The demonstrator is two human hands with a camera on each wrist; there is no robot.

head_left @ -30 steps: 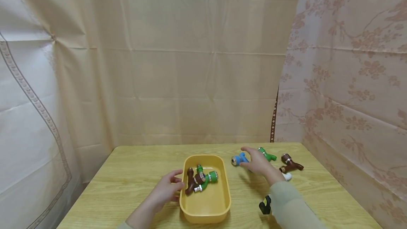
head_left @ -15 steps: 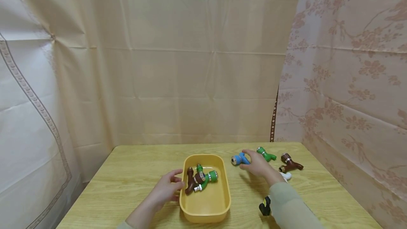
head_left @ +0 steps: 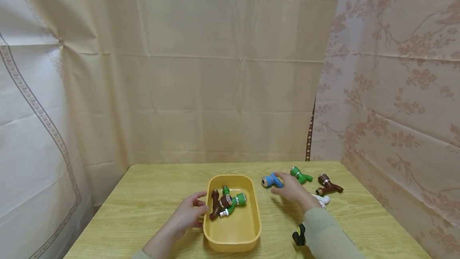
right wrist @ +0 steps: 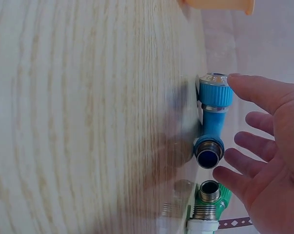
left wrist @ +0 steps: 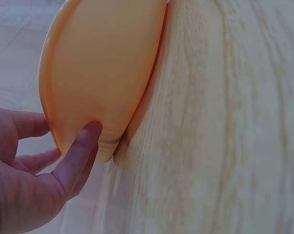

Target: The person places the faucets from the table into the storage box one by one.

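Observation:
In the head view a yellow plastic bin (head_left: 231, 247) holds a brown tap (head_left: 215, 208) and green tap pieces (head_left: 238, 200). My left hand (head_left: 186, 214) is at the bin's left side, fingertips against its outer wall in the left wrist view. A blue tap (head_left: 276, 180) with a ribbed knob lies on the table right of the bin. Over it reaches my right hand (head_left: 292, 189); in the right wrist view the thumb is at the knob and the other fingers (right wrist: 256, 145) spread beside the tap, not curled round it.
Beyond my right hand lie a green tap (head_left: 301, 176), a brown tap (head_left: 328, 187) and a white tap (head_left: 323, 200) partly hidden by the wrist. A black piece (head_left: 299, 236) is beside the right sleeve. Curtains (head_left: 230, 91) hang behind the wooden table (head_left: 151, 195).
My right hand has lowered slightly over the blue tap, its fingers coming nearer. The left hand and the bin stay where they were.

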